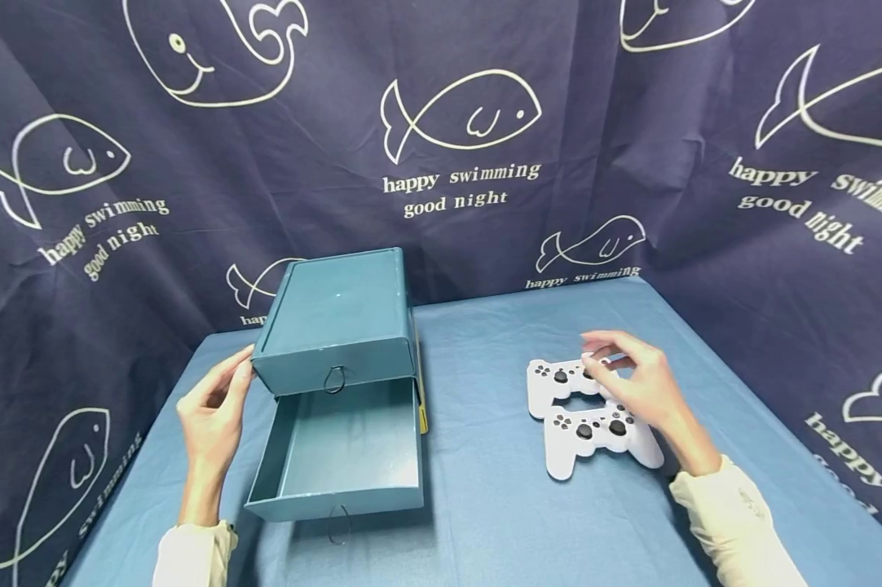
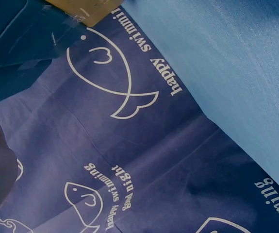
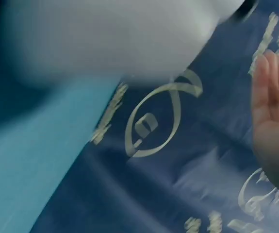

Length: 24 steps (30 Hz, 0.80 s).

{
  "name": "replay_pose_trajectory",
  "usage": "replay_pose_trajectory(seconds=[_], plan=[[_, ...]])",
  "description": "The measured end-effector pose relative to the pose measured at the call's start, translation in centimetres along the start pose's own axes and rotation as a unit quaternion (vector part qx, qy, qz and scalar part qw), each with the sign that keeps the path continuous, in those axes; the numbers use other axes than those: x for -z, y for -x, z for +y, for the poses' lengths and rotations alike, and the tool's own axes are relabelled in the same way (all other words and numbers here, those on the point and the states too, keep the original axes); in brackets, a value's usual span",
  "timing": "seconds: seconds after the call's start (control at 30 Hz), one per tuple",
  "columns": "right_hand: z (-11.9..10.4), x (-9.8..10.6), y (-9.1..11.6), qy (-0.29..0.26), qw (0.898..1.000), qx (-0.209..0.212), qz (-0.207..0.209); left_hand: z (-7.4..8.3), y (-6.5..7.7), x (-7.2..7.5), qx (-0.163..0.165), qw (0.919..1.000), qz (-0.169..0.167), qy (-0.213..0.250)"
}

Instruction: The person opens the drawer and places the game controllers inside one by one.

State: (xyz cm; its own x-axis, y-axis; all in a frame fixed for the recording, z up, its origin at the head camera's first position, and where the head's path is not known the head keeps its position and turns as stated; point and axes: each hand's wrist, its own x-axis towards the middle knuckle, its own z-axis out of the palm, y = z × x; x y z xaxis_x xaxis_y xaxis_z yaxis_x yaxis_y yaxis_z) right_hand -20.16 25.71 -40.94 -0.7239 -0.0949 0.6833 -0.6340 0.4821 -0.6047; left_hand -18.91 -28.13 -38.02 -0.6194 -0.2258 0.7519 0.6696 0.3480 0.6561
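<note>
A blue-green two-drawer cabinet [image 1: 338, 297] stands left of centre. Its upper drawer [image 1: 371, 361] is closed and the lower drawer [image 1: 349, 444] is pulled out, with a bare inside. My left hand [image 1: 213, 408] touches the cabinet's left side near the front corner with extended fingers. Two white game controllers lie on the right, a far one [image 1: 539, 399] and a near one [image 1: 561, 456]. Over them hovers my right hand [image 1: 642, 383], its thumb and fingers apart; it partly hides the far controller. In the right wrist view its fingers [image 3: 270, 92] look straight beside a blurred white shape [image 3: 110, 39].
Blue cloth covers the table [image 1: 478, 489]. A dark blue curtain [image 1: 463, 244] with white fish prints closes off the back and sides. Wire ring pulls hang on both drawer fronts. A yellow strip [image 1: 422, 417] shows along the cabinet's right side.
</note>
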Motion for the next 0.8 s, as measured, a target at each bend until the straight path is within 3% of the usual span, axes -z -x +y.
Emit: replay_pose_trajectory(seconds=[0.17, 0.37, 0.57, 0.67, 0.8], plan=[[2.6, 3.0, 0.9, 0.031, 0.992, -0.107, -0.052, -0.1, 0.0, 0.1, -0.001, 0.9999, 0.006, 0.011], [4.9, 4.4, 1.5, 0.049, 0.972, -0.180, -0.140, -0.4, 0.0, 0.1, -0.001, 0.9998, 0.004, 0.019], [6.0, 4.1, 1.0, 0.043, 0.948, -0.215, -0.231, -0.4, 0.1, 0.1, -0.002, 0.9998, 0.004, 0.018], [6.4, 3.9, 0.9, 0.049, 0.939, -0.225, -0.255, -0.4, 0.1, 0.0, -0.002, 0.9996, 0.002, 0.027], [6.6, 3.9, 0.9, 0.043, 0.935, -0.228, -0.268, -0.3, 0.0, 0.1, -0.003, 0.9994, 0.001, 0.035]])
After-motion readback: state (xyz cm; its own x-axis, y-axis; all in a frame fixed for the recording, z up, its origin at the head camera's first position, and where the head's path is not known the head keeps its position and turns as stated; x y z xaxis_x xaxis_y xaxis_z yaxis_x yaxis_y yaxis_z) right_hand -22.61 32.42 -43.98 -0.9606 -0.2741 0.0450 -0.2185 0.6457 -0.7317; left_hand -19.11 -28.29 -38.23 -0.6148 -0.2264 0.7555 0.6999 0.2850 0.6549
